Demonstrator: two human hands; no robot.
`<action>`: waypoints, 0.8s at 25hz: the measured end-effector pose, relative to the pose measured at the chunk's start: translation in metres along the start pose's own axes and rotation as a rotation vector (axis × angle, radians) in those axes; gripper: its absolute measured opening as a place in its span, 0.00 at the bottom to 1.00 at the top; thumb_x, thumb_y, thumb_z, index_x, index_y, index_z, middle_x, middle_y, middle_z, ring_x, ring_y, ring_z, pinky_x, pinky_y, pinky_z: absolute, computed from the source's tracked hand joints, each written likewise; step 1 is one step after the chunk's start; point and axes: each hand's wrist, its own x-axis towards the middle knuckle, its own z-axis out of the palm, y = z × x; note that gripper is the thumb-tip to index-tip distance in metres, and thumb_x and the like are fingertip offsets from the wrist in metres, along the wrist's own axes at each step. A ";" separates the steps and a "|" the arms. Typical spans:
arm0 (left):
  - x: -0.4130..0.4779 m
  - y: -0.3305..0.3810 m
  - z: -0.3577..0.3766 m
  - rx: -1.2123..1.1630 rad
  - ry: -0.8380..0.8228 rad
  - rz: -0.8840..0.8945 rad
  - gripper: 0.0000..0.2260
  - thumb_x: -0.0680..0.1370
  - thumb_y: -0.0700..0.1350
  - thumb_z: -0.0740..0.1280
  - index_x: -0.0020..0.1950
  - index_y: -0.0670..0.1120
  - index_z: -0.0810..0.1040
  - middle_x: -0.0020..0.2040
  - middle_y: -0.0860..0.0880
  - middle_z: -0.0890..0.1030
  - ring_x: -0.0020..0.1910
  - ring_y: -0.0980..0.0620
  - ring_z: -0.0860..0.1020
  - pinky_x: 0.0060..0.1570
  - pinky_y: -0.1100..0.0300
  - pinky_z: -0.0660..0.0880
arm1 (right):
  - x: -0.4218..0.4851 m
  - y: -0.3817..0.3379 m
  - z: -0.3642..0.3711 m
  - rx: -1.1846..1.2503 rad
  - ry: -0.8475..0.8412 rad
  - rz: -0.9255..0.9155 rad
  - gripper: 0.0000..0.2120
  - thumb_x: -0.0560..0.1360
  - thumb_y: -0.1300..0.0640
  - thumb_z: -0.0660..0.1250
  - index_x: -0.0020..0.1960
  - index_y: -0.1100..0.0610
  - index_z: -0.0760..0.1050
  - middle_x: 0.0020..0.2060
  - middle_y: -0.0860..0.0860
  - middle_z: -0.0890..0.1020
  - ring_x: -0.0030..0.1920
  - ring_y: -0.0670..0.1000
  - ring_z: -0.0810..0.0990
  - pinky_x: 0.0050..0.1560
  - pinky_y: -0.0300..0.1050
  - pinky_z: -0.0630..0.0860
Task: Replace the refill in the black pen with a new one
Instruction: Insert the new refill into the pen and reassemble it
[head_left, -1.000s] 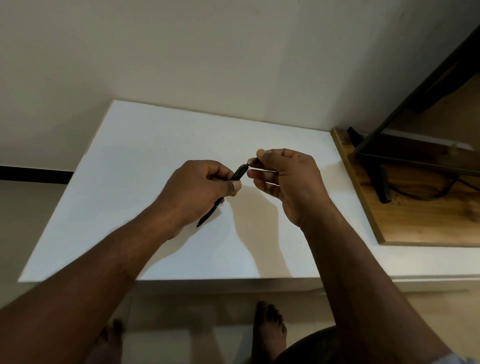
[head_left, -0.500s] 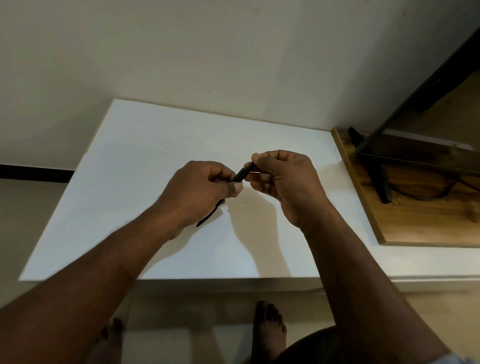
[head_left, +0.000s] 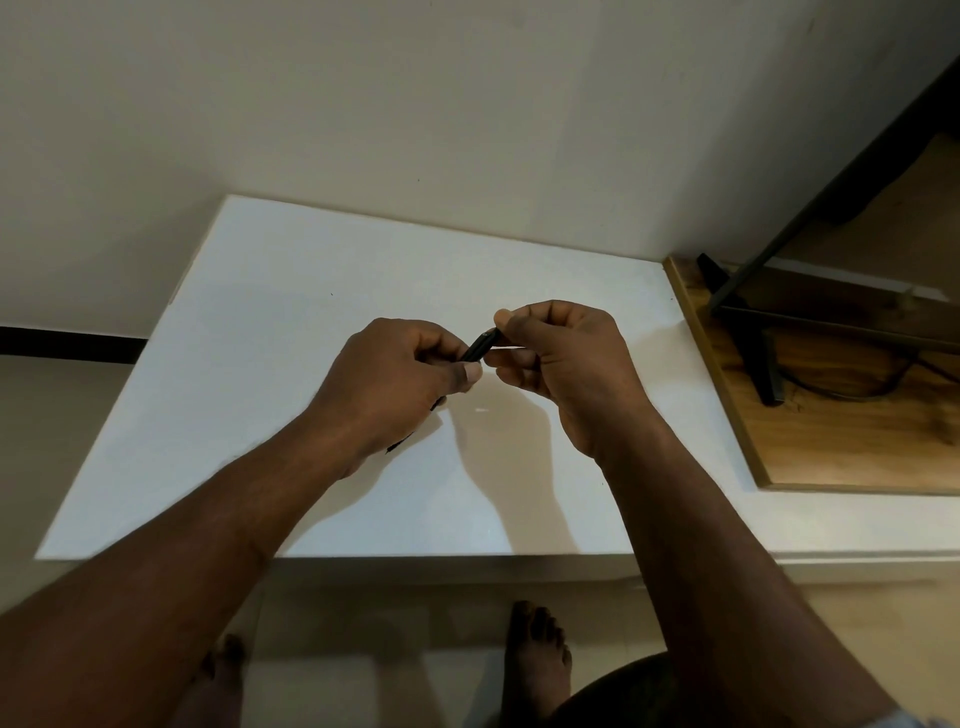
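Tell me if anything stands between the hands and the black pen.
Nothing visible does. The left hand grips the black pen round its barrel, and the right hand pinches its upper end. Both touch it directly, above the white table.

The pen (head_left: 480, 347) was black. The counter (head_left: 291, 322) was plain white, crossed by grey shadows. The wall (head_left: 415, 104) behind was a flat cream. On the right, the board (head_left: 857, 441) was warm brown with darker wood grain, and the stand (head_left: 759, 358) and cable (head_left: 851, 396) on it were black. A black strip (head_left: 67, 347) edged the left wall. The floor (head_left: 363, 649) was beige.
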 end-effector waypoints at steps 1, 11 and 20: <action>-0.001 -0.001 0.000 0.009 0.011 0.001 0.02 0.75 0.51 0.76 0.44 0.55 0.87 0.40 0.55 0.88 0.38 0.56 0.84 0.46 0.52 0.82 | -0.001 0.001 0.001 0.003 -0.002 0.005 0.06 0.79 0.61 0.74 0.45 0.60 0.81 0.41 0.55 0.89 0.39 0.53 0.89 0.38 0.40 0.82; 0.001 0.003 0.000 -0.020 0.007 0.027 0.03 0.78 0.50 0.74 0.46 0.55 0.87 0.41 0.58 0.88 0.38 0.57 0.85 0.41 0.62 0.80 | -0.004 -0.004 -0.001 0.064 -0.024 0.009 0.08 0.82 0.54 0.72 0.52 0.60 0.82 0.44 0.52 0.91 0.41 0.52 0.90 0.39 0.40 0.82; 0.001 0.006 -0.004 -0.127 -0.053 0.025 0.05 0.79 0.52 0.72 0.49 0.54 0.87 0.43 0.56 0.89 0.38 0.56 0.86 0.41 0.63 0.75 | -0.007 -0.004 0.005 -0.032 -0.098 -0.022 0.07 0.81 0.56 0.73 0.55 0.58 0.85 0.43 0.48 0.89 0.41 0.48 0.88 0.40 0.38 0.81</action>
